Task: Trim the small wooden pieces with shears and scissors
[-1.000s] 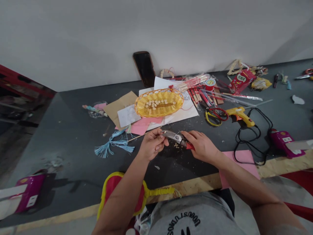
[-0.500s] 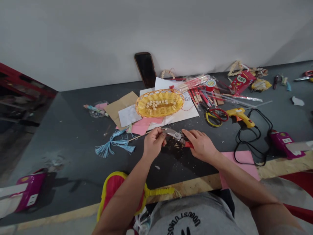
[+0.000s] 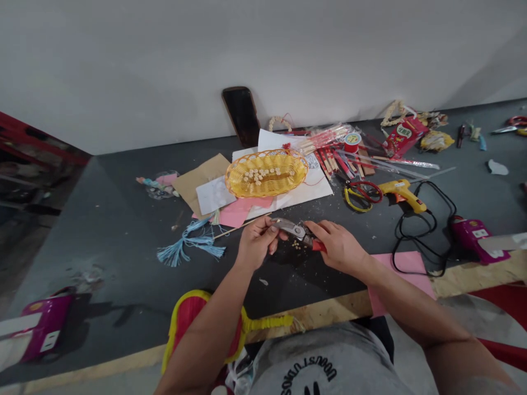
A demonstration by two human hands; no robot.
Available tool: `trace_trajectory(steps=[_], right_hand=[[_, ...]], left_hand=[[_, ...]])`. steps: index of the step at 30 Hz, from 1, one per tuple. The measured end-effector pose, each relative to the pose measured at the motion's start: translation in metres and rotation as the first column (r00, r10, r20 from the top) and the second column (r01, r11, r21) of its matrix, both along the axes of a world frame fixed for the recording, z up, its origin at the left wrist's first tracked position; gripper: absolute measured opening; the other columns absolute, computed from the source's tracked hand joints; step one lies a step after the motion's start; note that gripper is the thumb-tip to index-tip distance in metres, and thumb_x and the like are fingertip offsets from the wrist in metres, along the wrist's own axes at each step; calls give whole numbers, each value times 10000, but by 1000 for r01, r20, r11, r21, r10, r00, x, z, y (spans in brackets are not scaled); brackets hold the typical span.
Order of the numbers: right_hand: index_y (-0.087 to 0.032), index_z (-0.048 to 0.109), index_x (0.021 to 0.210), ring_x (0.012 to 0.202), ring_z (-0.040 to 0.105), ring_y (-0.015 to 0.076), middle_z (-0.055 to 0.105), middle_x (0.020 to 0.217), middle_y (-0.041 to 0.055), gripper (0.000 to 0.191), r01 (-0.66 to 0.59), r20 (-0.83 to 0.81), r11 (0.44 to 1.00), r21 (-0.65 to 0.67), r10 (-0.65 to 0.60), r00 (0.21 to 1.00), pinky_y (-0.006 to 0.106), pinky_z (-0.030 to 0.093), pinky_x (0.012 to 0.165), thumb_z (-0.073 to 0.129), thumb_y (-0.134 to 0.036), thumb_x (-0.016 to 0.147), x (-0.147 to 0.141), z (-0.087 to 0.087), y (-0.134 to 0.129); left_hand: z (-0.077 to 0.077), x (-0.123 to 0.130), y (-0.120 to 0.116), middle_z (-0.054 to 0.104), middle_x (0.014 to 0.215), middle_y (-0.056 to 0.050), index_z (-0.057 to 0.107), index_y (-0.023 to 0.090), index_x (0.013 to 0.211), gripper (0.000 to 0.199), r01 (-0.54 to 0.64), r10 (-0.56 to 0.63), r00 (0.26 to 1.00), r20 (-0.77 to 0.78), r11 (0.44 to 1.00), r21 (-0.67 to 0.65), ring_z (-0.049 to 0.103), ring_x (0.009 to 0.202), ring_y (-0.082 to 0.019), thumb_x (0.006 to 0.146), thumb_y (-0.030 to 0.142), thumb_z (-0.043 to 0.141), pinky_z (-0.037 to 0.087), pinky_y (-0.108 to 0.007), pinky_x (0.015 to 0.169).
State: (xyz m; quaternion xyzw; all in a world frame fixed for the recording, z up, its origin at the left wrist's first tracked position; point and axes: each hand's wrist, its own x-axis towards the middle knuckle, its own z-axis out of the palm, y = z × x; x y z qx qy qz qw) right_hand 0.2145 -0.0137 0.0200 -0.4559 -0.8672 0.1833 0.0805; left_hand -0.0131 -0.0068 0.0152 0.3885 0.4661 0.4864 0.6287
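My right hand is wrapped round the red handles of metal cutters, whose jaws point left. At the jaws' tip, my left hand pinches a thin light wooden stick that runs out to the left. Small pale cut pieces lie on the dark table under the cutters. Beyond my hands a yellow wicker basket stands on white sheets and holds several small pale flower-like pieces. Blue tassels lie left of my left hand.
A phone leans on the wall. To the right lie red and yellow scissors, a yellow glue gun with a black cable, and a pink sheet. Purple power boxes stand at the left and right. A brown envelope lies left of the basket.
The view has shifted slightly. My left hand's lower fingers are spread a little further to the right beneath the jaws. Both hands keep their holds.
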Motion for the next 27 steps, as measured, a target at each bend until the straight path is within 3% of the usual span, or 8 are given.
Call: trace_trajectory(steps=[4, 11, 16, 21, 27], right_hand=[[-169, 485, 1391, 976, 603, 229, 634, 1114, 108, 556, 25, -2, 1000, 8, -25, 1000, 357, 490, 908, 506, -109, 839, -1, 2, -3], [-183, 444, 1443, 1055, 589, 248, 620, 1210, 111, 618, 56, 13, 998, 36, -57, 998, 380, 468, 958, 526, -140, 832, -5, -4, 1], [-167, 375, 1498, 1117, 559, 271, 595, 1286, 130, 689, 44, 47, 998, 34, -46, 998, 416, 450, 974, 513, -135, 823, -5, -5, 1], [-160, 368, 1500, 1130, 545, 282, 585, 1307, 144, 673, 4, 52, 1000, 24, -5, 999, 428, 444, 961, 512, -158, 844, -3, 0, 2], [-171, 383, 1489, 1112, 546, 271, 590, 1278, 138, 702, -37, 28, 999, 12, 36, 999, 423, 440, 957, 513, -126, 801, 1, 1, 5]], left_hand=[[0, 3, -1, 665, 591, 5, 537, 160, 698, 378, -5, 5, 1000, -6, 1000, 5, 397, 325, -37, 731, 448, 779, 307, -176, 328], [-5, 3, 0, 674, 671, 13, 595, 163, 807, 277, -90, 102, 985, -138, 992, 88, 506, 405, -62, 764, 388, 751, 414, -193, 408], [-7, 1, 0, 612, 542, 47, 569, 172, 761, 269, -148, 165, 961, -222, 985, 91, 520, 395, -77, 755, 371, 750, 433, -191, 420], [5, 2, 1, 692, 597, -9, 514, 172, 705, 371, -64, 64, 998, -17, 998, -25, 461, 322, -65, 682, 402, 803, 362, -190, 339], [17, -1, 1, 682, 529, -10, 485, 174, 715, 453, 89, -58, 979, 194, 984, -157, 361, 263, -30, 592, 363, 878, 269, -136, 281]])
